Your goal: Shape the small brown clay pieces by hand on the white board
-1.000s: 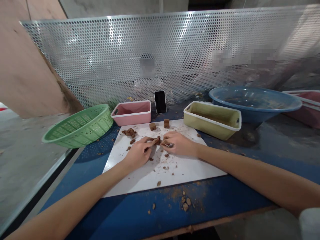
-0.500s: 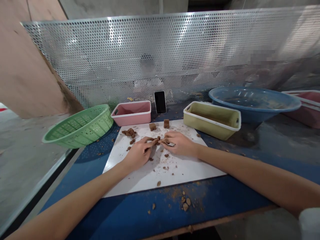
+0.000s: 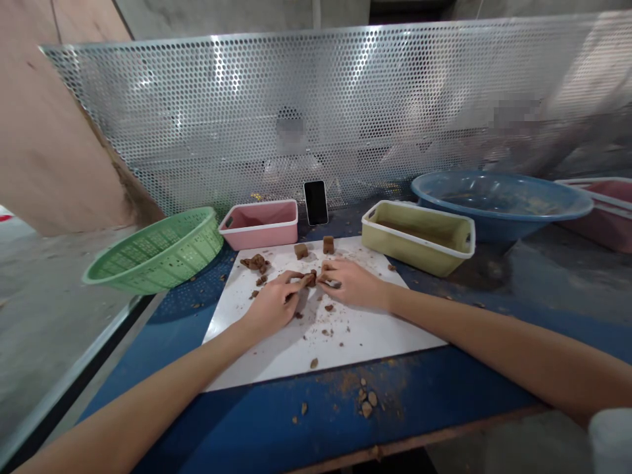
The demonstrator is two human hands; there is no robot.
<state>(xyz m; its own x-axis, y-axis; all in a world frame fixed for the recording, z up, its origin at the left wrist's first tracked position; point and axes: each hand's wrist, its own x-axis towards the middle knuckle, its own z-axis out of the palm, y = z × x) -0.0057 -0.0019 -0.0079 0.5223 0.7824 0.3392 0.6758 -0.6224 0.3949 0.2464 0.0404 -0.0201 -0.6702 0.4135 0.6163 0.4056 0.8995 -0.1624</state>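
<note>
My left grip (image 3: 274, 299) pinches the brown lump (image 3: 313, 276); I cannot tell whether my right grip (image 3: 348, 284) holds it too. Uneven pressing could crack it.

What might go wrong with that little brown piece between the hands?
The small brown piece sits between the fingertips of the left hand and right hand, so pressing too hard might deform it. Loose crumbs on the white board could stick to it. The right hand might bump the nearby brown block.
</note>
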